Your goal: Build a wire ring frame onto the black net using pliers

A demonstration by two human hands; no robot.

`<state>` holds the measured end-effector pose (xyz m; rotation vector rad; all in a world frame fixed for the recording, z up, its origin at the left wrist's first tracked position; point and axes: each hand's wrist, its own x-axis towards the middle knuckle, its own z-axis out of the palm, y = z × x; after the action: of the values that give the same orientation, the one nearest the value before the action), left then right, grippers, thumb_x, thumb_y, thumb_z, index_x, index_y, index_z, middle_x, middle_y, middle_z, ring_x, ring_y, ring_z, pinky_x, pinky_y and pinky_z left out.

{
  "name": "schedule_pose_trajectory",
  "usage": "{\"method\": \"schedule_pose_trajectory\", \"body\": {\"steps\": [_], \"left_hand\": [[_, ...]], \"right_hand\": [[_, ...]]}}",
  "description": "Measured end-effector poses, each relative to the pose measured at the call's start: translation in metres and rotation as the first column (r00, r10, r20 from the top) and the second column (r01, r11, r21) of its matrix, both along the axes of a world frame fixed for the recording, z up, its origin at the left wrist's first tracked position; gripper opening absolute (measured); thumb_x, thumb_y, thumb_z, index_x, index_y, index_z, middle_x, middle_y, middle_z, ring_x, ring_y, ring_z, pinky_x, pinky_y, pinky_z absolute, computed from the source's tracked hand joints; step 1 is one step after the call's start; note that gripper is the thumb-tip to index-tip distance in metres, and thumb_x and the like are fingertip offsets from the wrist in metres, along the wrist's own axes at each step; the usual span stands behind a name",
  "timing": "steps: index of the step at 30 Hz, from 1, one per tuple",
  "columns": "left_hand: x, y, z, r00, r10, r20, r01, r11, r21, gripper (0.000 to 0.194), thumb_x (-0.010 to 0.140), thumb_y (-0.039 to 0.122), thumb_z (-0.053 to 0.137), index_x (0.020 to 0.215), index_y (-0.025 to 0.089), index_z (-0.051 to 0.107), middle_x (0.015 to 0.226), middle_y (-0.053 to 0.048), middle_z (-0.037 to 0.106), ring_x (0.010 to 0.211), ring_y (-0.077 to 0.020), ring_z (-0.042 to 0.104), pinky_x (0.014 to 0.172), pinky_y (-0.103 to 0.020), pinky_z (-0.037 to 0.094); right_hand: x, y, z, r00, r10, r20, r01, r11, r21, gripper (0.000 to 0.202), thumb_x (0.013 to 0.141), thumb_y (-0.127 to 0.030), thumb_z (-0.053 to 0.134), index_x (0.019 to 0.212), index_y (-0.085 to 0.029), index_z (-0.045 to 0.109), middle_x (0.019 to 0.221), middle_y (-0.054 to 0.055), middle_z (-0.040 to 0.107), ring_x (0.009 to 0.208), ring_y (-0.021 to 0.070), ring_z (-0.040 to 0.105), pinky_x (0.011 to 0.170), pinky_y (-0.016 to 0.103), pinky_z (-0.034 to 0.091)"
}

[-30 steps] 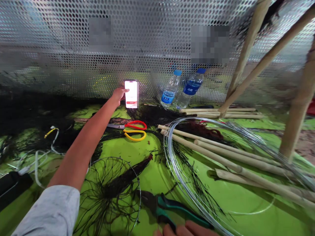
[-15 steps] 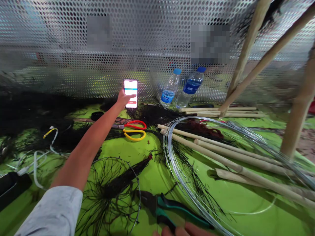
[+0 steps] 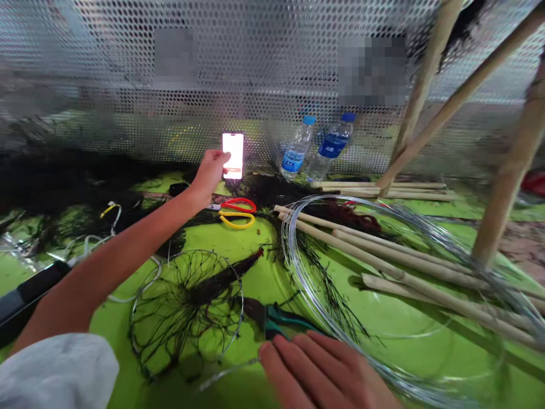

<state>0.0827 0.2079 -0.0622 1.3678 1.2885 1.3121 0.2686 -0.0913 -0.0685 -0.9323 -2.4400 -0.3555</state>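
My left hand (image 3: 210, 173) reaches forward to the lit phone (image 3: 236, 147). It is closed at the phone's left edge, thumb over the screen and other fingers mostly hidden. Low in the view, my right hand (image 3: 319, 372) is closed, palm down, over the handles of the green-handled pliers (image 3: 293, 319). A short pale wire (image 3: 230, 370) runs leftward from its fingertips; the thumb is hidden. Left of the pliers lies a wire hoop (image 3: 135, 301) with dark netting (image 3: 217, 284) gathered inside. Scissors (image 3: 238, 220) with one red and one yellow handle lie beyond.
A coil of silvery wire (image 3: 293, 255) overlaps several wooden poles (image 3: 374, 247) on the green surface (image 3: 213, 236). Two water bottles (image 3: 293, 159) lean by the perforated metal sheet (image 3: 264, 62). Upright poles (image 3: 511, 182) stand at right; dark netting (image 3: 63, 176) spreads left.
My right hand has come up into view over the pliers' handles, with the wire at its fingertips. My left thumb has shifted toward the phone's edge, and the screen shows a different page.
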Motion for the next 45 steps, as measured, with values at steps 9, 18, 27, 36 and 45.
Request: {"method": "schedule_pose_trajectory", "body": {"steps": [9, 18, 27, 36, 45], "left_hand": [[-0.029, -0.239, 0.066, 0.531, -0.013, -0.847, 0.555, 0.761, 0.336, 0.022, 0.105, 0.038, 0.049, 0.107, 0.023, 0.064, 0.096, -0.002, 0.073, 0.079, -0.0188, 0.067, 0.069, -0.031, 0.043], [-0.040, -0.262, -0.017, 0.586, -0.128, -0.800, 0.497, 0.837, 0.230, 0.016, 0.101, 0.034, 0.063, 0.103, 0.019, 0.067, 0.086, 0.003, 0.075, 0.063, -0.0117, 0.062, 0.062, -0.026, 0.042], [-0.047, -0.262, -0.017, 0.715, -0.545, -0.437, 0.566, 0.819, -0.096, 0.037, 0.104, 0.038, 0.055, 0.079, 0.017, 0.070, 0.058, 0.006, 0.047, 0.051, -0.0059, 0.039, 0.045, -0.019, 0.026], [-0.047, -0.264, -0.016, 0.734, -0.650, -0.198, 0.635, 0.759, -0.139, 0.028, 0.101, 0.029, 0.061, 0.077, 0.016, 0.067, 0.057, 0.008, 0.034, 0.051, -0.0049, 0.025, 0.044, -0.019, 0.018], [-0.046, -0.266, -0.023, 0.702, -0.462, -0.542, 0.613, 0.779, 0.130, 0.035, 0.105, 0.025, 0.058, 0.072, 0.015, 0.065, 0.058, 0.008, 0.042, 0.053, -0.0035, 0.034, 0.052, -0.019, 0.025]], "right_hand": [[0.007, 0.011, -0.016, 0.981, -0.033, -0.194, 0.030, 0.999, -0.021, 0.006, 0.100, -0.011, 0.069, 0.104, -0.014, 0.066, 0.085, 0.003, 0.079, 0.071, 0.0153, 0.072, 0.064, 0.031, 0.053], [-0.007, 0.012, -0.019, 0.984, -0.050, -0.169, 0.054, 0.998, 0.019, 0.007, 0.101, -0.012, 0.068, 0.095, -0.016, 0.068, 0.083, 0.003, 0.078, 0.070, 0.0165, 0.073, 0.062, 0.033, 0.049], [-0.004, 0.008, -0.026, 0.995, 0.032, -0.090, -0.025, 0.996, 0.084, 0.016, 0.096, -0.009, 0.074, 0.110, -0.013, 0.068, 0.090, 0.005, 0.081, 0.076, 0.0188, 0.075, 0.066, 0.035, 0.054], [-0.016, 0.010, -0.030, 0.998, 0.004, -0.057, 0.016, 0.936, 0.351, 0.013, 0.088, -0.007, 0.080, 0.085, -0.017, 0.072, 0.069, 0.005, 0.078, 0.058, 0.0155, 0.070, 0.055, 0.030, 0.051], [-0.012, 0.016, 0.005, 0.835, -0.424, -0.349, -0.083, 0.531, -0.844, 0.008, 0.086, -0.030, 0.079, 0.084, -0.023, 0.082, 0.059, -0.005, 0.071, 0.051, 0.0117, 0.063, 0.048, 0.022, 0.046]]}}
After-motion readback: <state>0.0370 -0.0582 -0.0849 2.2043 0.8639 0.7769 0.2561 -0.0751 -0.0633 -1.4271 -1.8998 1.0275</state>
